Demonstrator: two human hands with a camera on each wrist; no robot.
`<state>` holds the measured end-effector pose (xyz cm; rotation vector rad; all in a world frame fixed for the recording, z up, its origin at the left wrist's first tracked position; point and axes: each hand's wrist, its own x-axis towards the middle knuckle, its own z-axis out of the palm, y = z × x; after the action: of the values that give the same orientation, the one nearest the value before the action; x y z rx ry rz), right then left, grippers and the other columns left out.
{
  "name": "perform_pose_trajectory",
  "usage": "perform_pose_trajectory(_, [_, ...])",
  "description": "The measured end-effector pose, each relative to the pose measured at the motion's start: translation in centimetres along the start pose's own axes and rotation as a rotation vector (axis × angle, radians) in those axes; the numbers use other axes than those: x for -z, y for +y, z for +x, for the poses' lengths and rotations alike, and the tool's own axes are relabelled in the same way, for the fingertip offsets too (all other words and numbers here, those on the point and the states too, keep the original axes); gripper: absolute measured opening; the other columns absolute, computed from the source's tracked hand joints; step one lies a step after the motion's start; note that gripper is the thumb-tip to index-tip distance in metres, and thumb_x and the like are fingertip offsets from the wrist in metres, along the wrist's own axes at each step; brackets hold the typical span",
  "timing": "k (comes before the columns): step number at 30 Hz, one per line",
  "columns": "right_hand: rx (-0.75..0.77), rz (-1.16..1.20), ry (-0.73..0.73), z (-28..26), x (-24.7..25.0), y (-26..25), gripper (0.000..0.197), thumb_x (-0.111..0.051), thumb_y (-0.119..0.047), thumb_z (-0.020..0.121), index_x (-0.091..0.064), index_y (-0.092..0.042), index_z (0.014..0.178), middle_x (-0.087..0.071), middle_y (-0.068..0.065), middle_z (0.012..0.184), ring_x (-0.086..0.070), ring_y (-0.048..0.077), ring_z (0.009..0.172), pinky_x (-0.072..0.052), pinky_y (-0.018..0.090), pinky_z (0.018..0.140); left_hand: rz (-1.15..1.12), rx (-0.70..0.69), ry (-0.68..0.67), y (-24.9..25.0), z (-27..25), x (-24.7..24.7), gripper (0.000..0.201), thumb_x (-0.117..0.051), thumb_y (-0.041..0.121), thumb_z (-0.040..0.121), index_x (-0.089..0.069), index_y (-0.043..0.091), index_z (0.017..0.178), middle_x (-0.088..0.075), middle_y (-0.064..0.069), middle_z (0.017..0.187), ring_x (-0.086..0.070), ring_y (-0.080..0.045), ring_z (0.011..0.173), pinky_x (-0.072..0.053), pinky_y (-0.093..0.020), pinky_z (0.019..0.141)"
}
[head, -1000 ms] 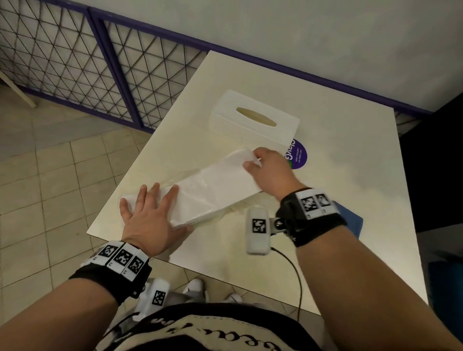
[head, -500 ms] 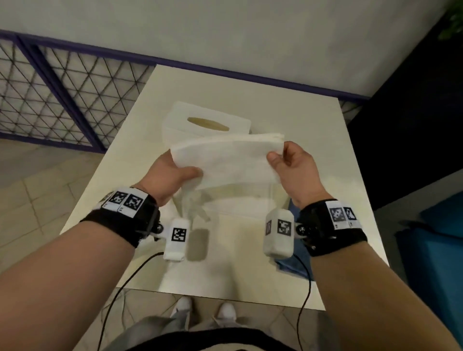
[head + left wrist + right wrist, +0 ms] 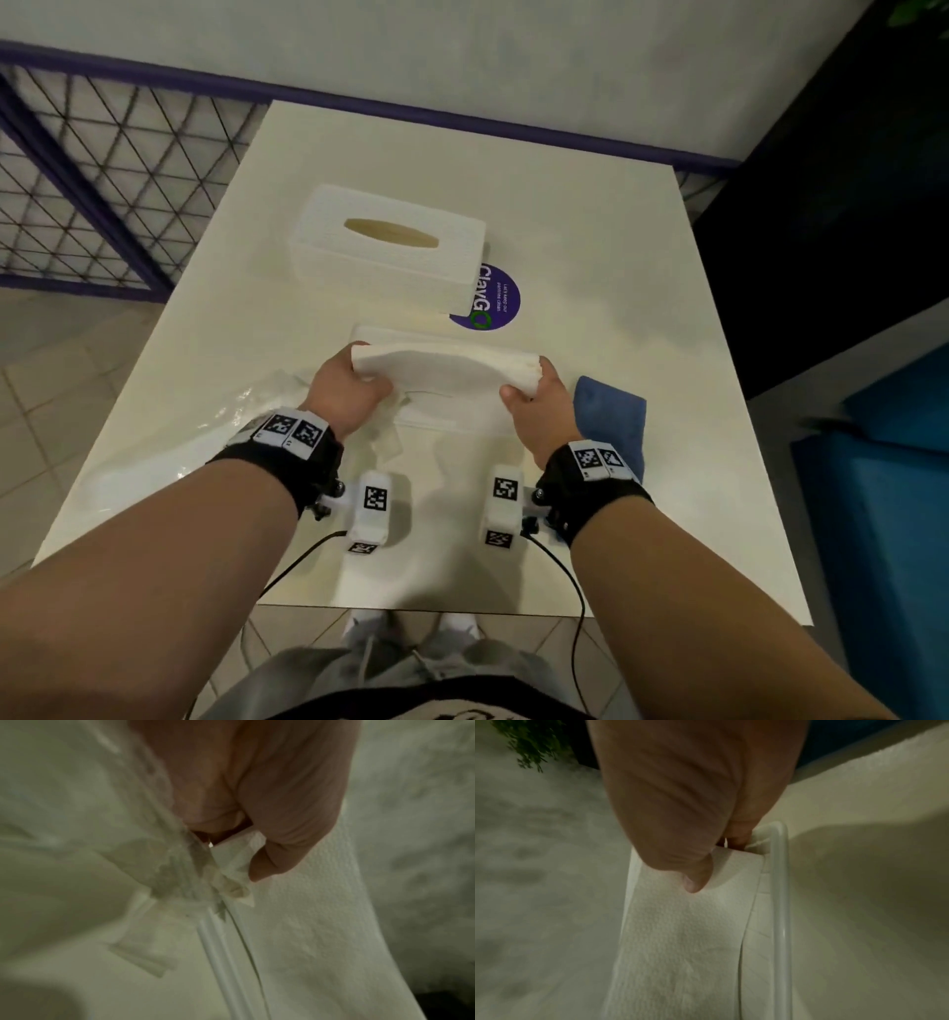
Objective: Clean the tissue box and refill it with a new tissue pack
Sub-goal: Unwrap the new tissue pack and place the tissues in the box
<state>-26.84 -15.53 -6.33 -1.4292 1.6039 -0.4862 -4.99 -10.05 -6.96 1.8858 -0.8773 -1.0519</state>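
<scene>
Tissues (image 3: 441, 367): stack held at both ends over the table's (image 3: 642, 288) near half, left hand (image 3: 349, 390) gripping the left end, right hand (image 3: 539, 406) the right, thumbs on the near face. Box (image 3: 390, 246) stands farther back. Blue cloth (image 3: 611, 416) lies right; clear wrapper (image 3: 246, 406) left.

Tissue box (image 3: 390, 246) behind tissue stack (image 3: 447, 375); cloth (image 3: 611, 416) at its right.
</scene>
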Motion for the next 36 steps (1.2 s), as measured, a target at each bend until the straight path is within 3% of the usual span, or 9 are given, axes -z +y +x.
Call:
perform_pose_trajectory(4, [0.010,-0.056,-0.036,0.9,-0.9,-0.3,0.060,-0.057,-0.023,0.094,-0.030,-0.013,0.147,-0.058,0.009,0.129,-0.055,0.027,0.118,-0.043,0.031,0.100,0.057,0.035,-0.017,-0.5,0.1,1.1,0.040,-0.064,0.022,0.064,-0.060,0.024,0.103,-0.069,-0.005,0.103,-0.064,-0.028,0.099,-0.052,-0.047,0.091])
perform_pose_trajectory(9, [0.011,-0.054,0.000,2.1,-1.2,-1.0,0.056,-0.055,-0.029,0.094,-0.036,-0.009,0.142,-0.055,0.009,0.135,-0.051,0.028,0.125,-0.040,0.037,0.106,0.151,0.000,0.053,0.1,0.7,1.5,0.038,-0.065,0.017,0.083,-0.054,0.012,0.119,-0.064,-0.005,0.106,-0.060,-0.024,0.093,-0.048,-0.034,0.080])
perform_pose_trajectory(13, [-0.003,-0.064,0.048,3.0,0.4,-1.3,0.043,-0.053,-0.025,0.094,-0.044,-0.008,0.132,-0.059,0.009,0.125,-0.056,0.029,0.114,-0.044,0.030,0.091,0.304,-0.060,0.000,1.7,1.3,0.2,0.036,-0.065,0.020,0.086,-0.050,0.005,0.115,-0.058,-0.004,0.098,-0.055,-0.023,0.087,-0.041,-0.030,0.076])
perform_pose_trajectory(18, [0.036,-0.002,0.083,4.1,2.1,-1.8,0.036,-0.057,-0.019,0.092,-0.051,-0.007,0.125,-0.063,0.010,0.118,-0.059,0.022,0.098,-0.044,0.028,0.081,0.197,-0.027,0.014,3.0,2.0,-0.4,0.043,-0.066,0.021,0.083,-0.050,0.009,0.121,-0.062,-0.003,0.104,-0.060,-0.024,0.092,-0.050,-0.038,0.086])
perform_pose_trajectory(23, [-0.008,-0.143,-0.021,4.0,1.7,-1.7,0.045,-0.059,-0.024,0.091,-0.048,-0.007,0.132,-0.061,0.011,0.126,-0.059,0.027,0.114,-0.047,0.034,0.093,0.459,0.075,-0.011,2.7,1.2,-0.3,0.053,-0.067,0.023,0.081,-0.047,0.005,0.127,-0.062,-0.011,0.118,-0.059,-0.029,0.104,-0.046,-0.034,0.084])
perform_pose_trajectory(26, [0.005,-0.300,-0.020,3.7,1.8,-2.2,0.052,-0.055,-0.028,0.094,-0.040,-0.009,0.141,-0.054,0.010,0.138,-0.051,0.026,0.126,-0.040,0.034,0.105,0.560,-0.056,0.023,2.6,0.8,1.0,0.064,-0.065,0.027,0.083,-0.040,0.006,0.138,-0.058,-0.011,0.128,-0.057,-0.029,0.115,-0.042,-0.033,0.094])
perform_pose_trajectory(31, [0.174,-0.296,0.019,2.0,0.8,-4.7,0.036,-0.055,-0.020,0.092,-0.055,-0.013,0.128,-0.063,0.005,0.122,-0.059,0.021,0.113,-0.040,0.022,0.089,0.423,-0.262,0.227,2.1,-1.5,7.3,0.042,-0.067,0.024,0.084,-0.056,0.014,0.123,-0.061,-0.006,0.123,-0.062,-0.022,0.108,-0.048,-0.036,0.092])
perform_pose_trajectory(33, [0.282,-0.307,-0.052,0.9,-1.6,-6.0,0.029,-0.055,-0.018,0.091,-0.062,-0.013,0.118,-0.068,0.004,0.115,-0.062,0.021,0.107,-0.041,0.021,0.087,0.506,-0.174,0.182,0.9,-3.3,10.3,0.056,-0.073,0.036,0.078,-0.052,0.022,0.128,-0.054,-0.003,0.132,-0.056,-0.021,0.117,-0.044,-0.037,0.094])
perform_pose_trajectory(36, [0.438,-0.293,-0.204,-1.2,-5.9,-8.3,0.025,-0.055,-0.015,0.090,-0.067,-0.012,0.112,-0.070,0.004,0.112,-0.063,0.020,0.104,-0.042,0.022,0.090,0.782,-0.004,-0.021,-1.0,-5.7,13.1,0.118,-0.077,0.072,0.046,-0.023,0.035,0.145,-0.033,0.000,0.149,-0.036,-0.022,0.135,-0.032,-0.049,0.108])
